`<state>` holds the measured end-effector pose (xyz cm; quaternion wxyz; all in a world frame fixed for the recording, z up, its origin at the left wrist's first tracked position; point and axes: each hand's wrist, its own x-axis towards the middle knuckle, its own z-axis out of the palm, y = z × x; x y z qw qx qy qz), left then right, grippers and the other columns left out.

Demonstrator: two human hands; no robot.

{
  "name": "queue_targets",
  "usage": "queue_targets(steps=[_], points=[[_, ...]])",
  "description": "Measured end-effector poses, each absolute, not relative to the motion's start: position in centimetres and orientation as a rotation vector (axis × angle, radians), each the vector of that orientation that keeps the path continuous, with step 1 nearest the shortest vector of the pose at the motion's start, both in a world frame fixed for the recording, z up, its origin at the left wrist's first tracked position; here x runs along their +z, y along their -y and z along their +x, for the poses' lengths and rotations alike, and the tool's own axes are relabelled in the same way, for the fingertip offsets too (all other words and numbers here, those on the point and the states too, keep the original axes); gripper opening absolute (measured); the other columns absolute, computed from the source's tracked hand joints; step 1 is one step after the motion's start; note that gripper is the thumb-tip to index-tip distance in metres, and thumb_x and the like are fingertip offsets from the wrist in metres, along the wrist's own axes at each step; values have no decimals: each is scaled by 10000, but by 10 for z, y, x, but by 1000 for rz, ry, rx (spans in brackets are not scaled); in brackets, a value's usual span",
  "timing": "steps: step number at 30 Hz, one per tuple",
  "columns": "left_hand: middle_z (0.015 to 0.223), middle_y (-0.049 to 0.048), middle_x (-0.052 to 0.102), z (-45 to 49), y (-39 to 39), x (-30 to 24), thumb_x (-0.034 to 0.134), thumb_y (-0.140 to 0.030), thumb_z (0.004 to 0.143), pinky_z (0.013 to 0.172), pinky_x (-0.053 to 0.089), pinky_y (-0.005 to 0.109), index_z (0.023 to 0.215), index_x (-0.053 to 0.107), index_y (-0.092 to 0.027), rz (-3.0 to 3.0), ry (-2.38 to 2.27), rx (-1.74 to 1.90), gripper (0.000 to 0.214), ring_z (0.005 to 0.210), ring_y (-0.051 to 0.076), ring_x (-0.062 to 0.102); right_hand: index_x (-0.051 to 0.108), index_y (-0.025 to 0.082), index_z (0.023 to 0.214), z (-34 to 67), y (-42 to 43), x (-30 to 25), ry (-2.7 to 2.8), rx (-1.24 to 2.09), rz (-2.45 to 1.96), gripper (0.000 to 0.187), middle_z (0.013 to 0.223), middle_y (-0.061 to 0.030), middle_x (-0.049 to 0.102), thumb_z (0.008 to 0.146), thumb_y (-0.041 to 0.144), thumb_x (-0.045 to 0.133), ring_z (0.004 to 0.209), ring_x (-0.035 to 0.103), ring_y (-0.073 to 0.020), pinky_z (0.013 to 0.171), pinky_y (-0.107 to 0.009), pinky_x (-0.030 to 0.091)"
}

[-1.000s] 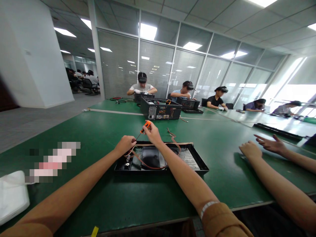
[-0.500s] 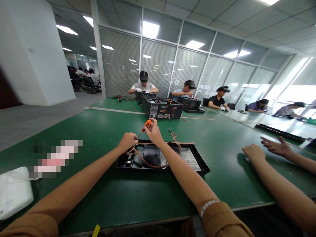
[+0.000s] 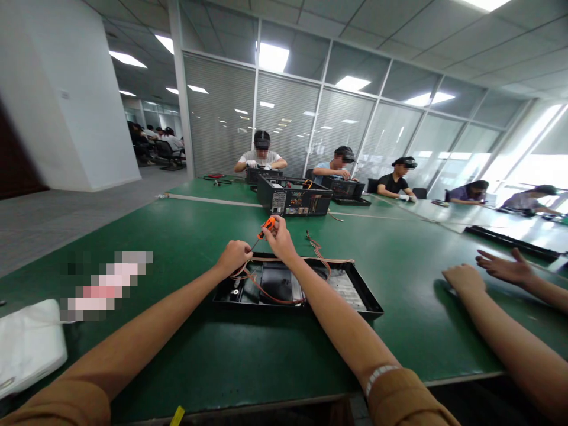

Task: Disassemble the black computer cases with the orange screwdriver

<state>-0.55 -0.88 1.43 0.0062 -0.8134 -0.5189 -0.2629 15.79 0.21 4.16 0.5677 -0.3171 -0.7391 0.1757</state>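
A flat black computer panel (image 3: pixel 355 296) lies on the green table (image 3: pixel 186 236) in front of me, with orange and brown wires (image 3: pixel 261 293) running across it. My right hand (image 3: pixel 280 238) is closed round an orange-handled screwdriver (image 3: pixel 265 226), whose tip slants down to the left toward my left hand. My left hand (image 3: pixel 232 257) is closed at the panel's far left corner, fingers curled on the wires there; what it pinches is hidden.
A neighbour's two forearms and hands (image 3: pixel 501 269) rest on the table at my right. A black open computer case (image 3: pixel 293 198) stands farther back. Several people sit working along the far side. A white folded cloth (image 3: pixel 26 349) lies at the left edge.
My hands stay in the same grip at the panel's corner. The view has shifted slightly, so everything sits a little farther right in the picture.
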Motion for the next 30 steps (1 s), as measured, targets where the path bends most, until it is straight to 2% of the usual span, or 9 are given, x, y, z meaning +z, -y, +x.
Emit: queue_targets(steps=[10,26,30], points=[[641,50,647,-5,10,13,504,-268,747,589,327,205,654,668,-148,-2540,1614,-797,224,568,111,529,325,184,1141,160,-1,43,1725,424,-782,389,854,-22,555,806,312,476,640,559,-96,621,-228,475],[793,63,674,-9,0,4,526,-298,759,679,394,231,773,677,-165,-2559,1630,-907,201,724,157,594,325,179,1202,159,2,44,1724,454,-780,422,732,12,498,816,294,453,581,539,-87,601,-219,483],[770,57,673,-8,1,5,541,-287,735,670,401,227,771,675,-163,-2552,1678,-925,186,710,153,595,354,179,1198,159,1,44,1707,392,-789,424,796,-18,515,805,289,469,627,534,-97,621,-228,485]])
